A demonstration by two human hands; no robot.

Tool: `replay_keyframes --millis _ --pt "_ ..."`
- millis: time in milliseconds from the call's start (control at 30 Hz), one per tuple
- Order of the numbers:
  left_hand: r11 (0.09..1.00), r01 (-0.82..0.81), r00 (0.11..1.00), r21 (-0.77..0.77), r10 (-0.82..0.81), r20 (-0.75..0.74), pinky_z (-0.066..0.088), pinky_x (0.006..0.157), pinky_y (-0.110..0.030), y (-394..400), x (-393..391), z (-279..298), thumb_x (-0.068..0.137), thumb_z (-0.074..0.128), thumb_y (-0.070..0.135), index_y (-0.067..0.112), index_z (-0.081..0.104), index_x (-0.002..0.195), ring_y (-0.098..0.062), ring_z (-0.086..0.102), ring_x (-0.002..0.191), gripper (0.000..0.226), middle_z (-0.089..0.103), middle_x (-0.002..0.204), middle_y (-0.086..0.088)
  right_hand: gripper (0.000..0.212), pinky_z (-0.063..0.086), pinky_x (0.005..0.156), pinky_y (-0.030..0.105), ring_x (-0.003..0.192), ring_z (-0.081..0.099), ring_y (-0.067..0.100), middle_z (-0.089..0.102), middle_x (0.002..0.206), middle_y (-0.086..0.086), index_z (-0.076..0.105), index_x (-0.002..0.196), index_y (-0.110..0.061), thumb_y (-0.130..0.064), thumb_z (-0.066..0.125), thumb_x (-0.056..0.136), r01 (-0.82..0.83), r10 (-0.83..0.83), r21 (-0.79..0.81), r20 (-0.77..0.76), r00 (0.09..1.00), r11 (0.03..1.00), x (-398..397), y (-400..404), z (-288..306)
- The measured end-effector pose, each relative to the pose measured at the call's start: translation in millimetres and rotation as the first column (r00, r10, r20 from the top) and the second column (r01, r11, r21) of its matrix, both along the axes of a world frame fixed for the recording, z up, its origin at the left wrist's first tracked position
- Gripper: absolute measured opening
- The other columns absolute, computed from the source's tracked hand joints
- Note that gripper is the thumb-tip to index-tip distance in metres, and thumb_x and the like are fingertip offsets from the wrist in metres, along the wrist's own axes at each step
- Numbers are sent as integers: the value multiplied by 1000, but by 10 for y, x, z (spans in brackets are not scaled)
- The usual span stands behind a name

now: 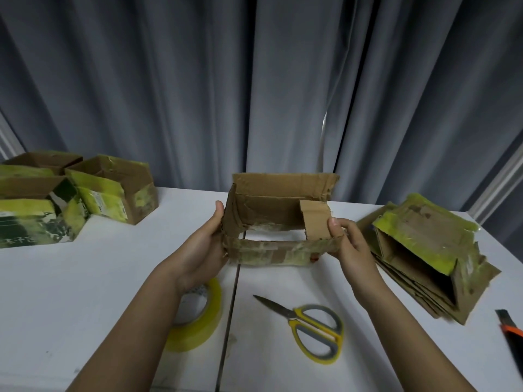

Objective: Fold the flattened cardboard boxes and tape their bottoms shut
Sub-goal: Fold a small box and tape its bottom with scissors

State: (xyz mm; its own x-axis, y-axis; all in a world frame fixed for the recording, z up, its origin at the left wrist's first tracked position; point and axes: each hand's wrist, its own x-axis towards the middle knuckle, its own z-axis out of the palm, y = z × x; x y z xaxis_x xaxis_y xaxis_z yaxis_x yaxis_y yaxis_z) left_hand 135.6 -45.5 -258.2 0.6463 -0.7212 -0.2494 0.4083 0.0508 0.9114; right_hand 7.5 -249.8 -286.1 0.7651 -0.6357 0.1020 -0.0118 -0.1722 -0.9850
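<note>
opened cardboard box (pixel 278 222), bottom unfolded, untaped

Both bare forearms reaching in from the near edge, angled inward and away toward the middle. Left hand (pixel 202 244) raised, palm turned right, thumb pointing up and far, fingers wrapped around the left end of the cardboard box (pixel 278 222). Right hand (pixel 349 244) raised at the same height, thumb set on the inner face of the right end, fingers curled behind it in a pinch. Wrists nearly straight, hands well apart, neither resting on the worktop.
</note>
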Motion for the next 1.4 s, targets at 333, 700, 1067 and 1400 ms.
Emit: replay_keyframes --millis 333,700,1067,1400 --pt "991 -136 989 -11 135 -67 40 97 -43 -34 -4 65 91 27 63 32 61 104 -22 57 107 48 66 103 6 52 25 118 45 143 24 5 29 154 -19 32 146 -37 -41 39 95 -279 330 -292 144 933 915 -70 -7 -76" --pt "940 -318 504 -125 280 817 40 86 -3 -138 -53 -228 92 46 51 51 28 118 15 41 115 32 34 124 24 28 55 88 26 114 59 8 58 134 2 68 108 -24 -26 42 98 -113 98 44 254 962 993 -14 161 -56" --pt "879 -470 210 -84 203 956 50 78 -17 -6 45 -74 86 54 48 54 36 123 12 48 92 42 39 118 24 29 51 96 33 126 51 9 42 148 -8 72 97 -39 -36 44 90 -184 185 -31 272 944 982 -37 180 7" --pt "944 -316 222 96 -25 975 40 91 -22 155 120 -80 78 59 50 56 55 111 11 31 116 34 28 134 37 24 34 99 6 135 25 -15 22 153 -14 65 104 -21 -17 42 97 -23 147 -382 300 942 924 -69 102 56"
